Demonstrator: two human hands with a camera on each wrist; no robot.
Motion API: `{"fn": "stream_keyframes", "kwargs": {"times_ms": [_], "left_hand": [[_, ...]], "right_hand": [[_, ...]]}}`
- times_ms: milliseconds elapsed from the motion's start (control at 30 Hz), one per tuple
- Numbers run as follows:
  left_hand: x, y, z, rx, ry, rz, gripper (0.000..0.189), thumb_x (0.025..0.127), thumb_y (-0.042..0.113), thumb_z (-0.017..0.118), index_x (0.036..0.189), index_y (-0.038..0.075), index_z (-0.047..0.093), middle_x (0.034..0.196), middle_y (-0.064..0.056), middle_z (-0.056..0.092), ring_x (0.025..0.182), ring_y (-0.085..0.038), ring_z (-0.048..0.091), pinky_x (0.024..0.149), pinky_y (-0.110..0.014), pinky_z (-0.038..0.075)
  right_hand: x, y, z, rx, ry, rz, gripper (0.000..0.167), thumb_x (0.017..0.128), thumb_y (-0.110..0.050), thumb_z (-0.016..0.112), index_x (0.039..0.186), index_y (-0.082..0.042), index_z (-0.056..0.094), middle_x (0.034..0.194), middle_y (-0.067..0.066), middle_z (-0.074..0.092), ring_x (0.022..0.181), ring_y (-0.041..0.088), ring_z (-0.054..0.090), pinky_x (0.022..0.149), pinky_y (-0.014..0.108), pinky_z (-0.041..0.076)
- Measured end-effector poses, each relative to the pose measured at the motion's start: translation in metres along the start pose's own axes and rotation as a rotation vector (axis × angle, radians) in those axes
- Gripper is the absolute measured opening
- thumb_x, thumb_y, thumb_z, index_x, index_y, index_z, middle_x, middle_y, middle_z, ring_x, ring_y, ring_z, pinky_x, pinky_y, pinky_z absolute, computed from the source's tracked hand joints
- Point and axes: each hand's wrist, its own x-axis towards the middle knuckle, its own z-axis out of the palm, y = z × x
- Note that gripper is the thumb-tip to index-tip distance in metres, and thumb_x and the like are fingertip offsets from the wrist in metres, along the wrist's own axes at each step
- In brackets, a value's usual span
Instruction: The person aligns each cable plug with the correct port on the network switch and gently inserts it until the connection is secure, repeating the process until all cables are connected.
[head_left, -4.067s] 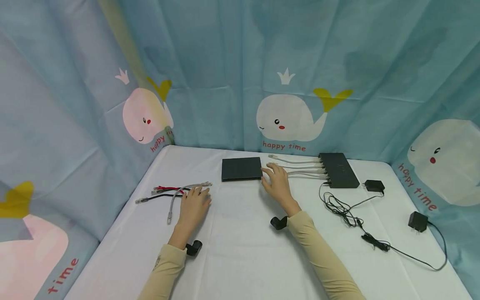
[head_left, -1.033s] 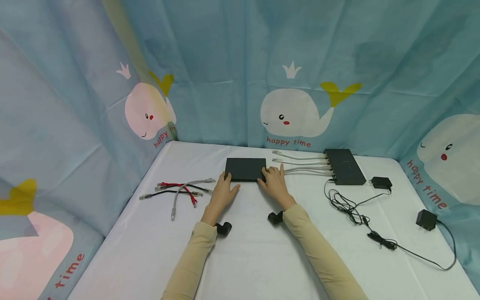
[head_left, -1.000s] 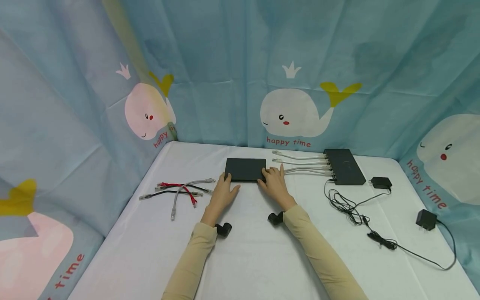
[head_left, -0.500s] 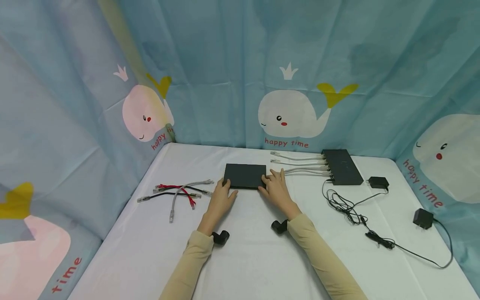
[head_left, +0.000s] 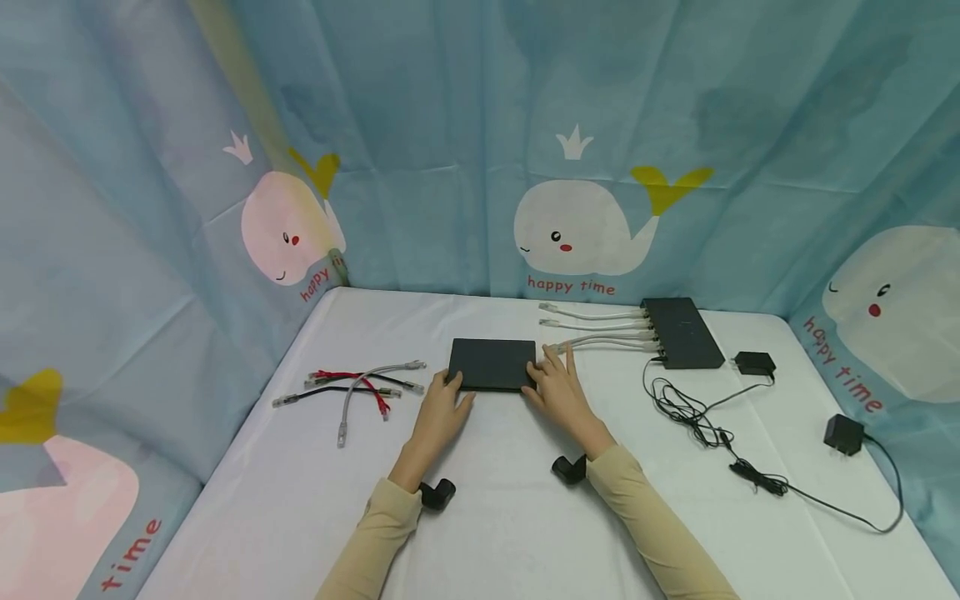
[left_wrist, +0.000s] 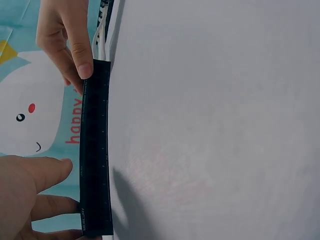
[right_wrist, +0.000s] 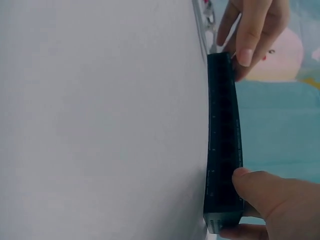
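Far left, loose patch cables [head_left: 366, 377], grey, black and red, crossed. Left hand [head_left: 438, 414]: fingers fairly straight, touching left end of Mercury network switch [head_left: 491, 364], thumb clear of it. Switch central, between hands, port row on near side. Right hand [head_left: 561, 396]: thumb and fingers pinching right end. Step in hand looks like positioning switch; next move likely calls for level, two-ended hold. Farther right, cabled black switch [head_left: 684, 333], then black power adapters [head_left: 754, 363].

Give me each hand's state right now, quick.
Left hand: open, fingers touching the middle black box.
Right hand: closed, holding that box's right end.
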Motion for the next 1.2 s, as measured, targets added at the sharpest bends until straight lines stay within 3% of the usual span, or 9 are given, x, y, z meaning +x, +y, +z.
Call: {"fn": "stream_keyframes", "kwargs": {"times_ms": [333,667,833,1067,1200], "left_hand": [[-0.006,0.0,0.0,-0.063,0.005,0.001,0.047,0.09,0.025,0.062,0.127,-0.002,0.054,0.131,-0.026,0.042,0.118,-0.039,0.047,0.092,-0.048,0.045],[-0.008,0.0,-0.001,-0.078,0.024,0.023,0.04,0.089,0.02,0.064,0.123,0.0,0.058,0.123,-0.025,0.046,0.111,-0.037,0.051,0.087,-0.045,0.047],[-0.009,0.0,0.0,-0.101,0.025,0.047,0.039,0.087,0.017,0.066,0.121,-0.001,0.059,0.118,-0.022,0.048,0.107,-0.034,0.053,0.086,-0.044,0.048],[-0.008,-0.001,0.002,-0.162,0.029,0.042,0.037,0.086,0.014,0.067,0.121,0.002,0.06,0.107,-0.014,0.05,0.092,-0.023,0.055,0.075,-0.035,0.048],[-0.008,0.0,0.002,-0.237,0.008,0.035,0.037,0.086,0.009,0.066,0.122,0.001,0.059,0.105,-0.014,0.05,0.092,-0.023,0.057,0.077,-0.032,0.051]], "right_hand": [[-0.01,-0.003,-0.006,0.12,-0.001,0.005,0.043,0.085,-0.027,0.068,0.117,0.002,0.063,0.111,0.019,0.062,0.129,0.038,0.039,0.104,0.056,0.03],[-0.018,-0.003,-0.009,0.207,-0.015,0.018,0.044,0.086,-0.023,0.068,0.12,0.003,0.06,0.113,0.02,0.061,0.122,0.039,0.045,0.104,0.055,0.031],[-0.024,0.002,-0.009,0.26,-0.036,0.04,0.046,0.086,-0.025,0.067,0.122,0.004,0.058,0.114,0.018,0.061,0.112,0.034,0.053,0.105,0.051,0.032],[-0.033,0.009,-0.012,0.329,-0.018,0.056,0.047,0.085,-0.023,0.069,0.122,0.003,0.058,0.114,0.017,0.06,0.108,0.032,0.055,0.1,0.05,0.037],[-0.037,0.014,-0.014,0.349,-0.01,0.051,0.047,0.085,-0.024,0.069,0.122,0.002,0.058,0.114,0.017,0.06,0.104,0.03,0.056,0.092,0.047,0.044]]}}
